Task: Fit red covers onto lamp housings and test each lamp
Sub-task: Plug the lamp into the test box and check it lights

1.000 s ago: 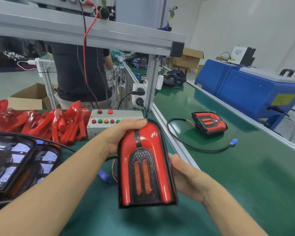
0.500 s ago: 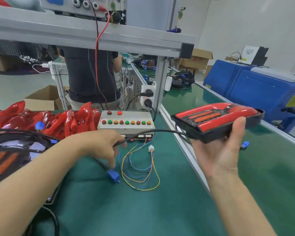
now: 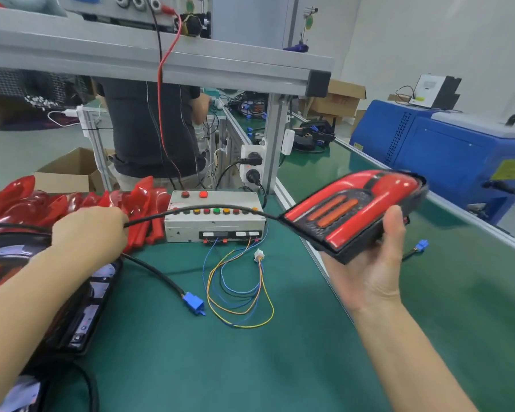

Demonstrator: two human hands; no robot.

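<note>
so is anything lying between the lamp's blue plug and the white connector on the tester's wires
Nothing solid. The blue plug lies on the green mat left of the white connector; only the tester's loose colored wires loop across the mat between them.

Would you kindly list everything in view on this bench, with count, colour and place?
lamp: one, red and black, held up at right
cable: one, black, from lamp to left hand, then down
plug: one, blue, on mat at cable end
test box: one, grey, coloured buttons, centre
loose wires: a bundle, blue, yellow, orange, before the box
covers: a pile, red, left rear
housings: stacked, black, left edge; count unclear
second plug: one, blue, right of the lamp
machine: one, blue, far right
person: one, dark shirt, behind frame
left hand: grips cable
right hand: holds lamp
</note>
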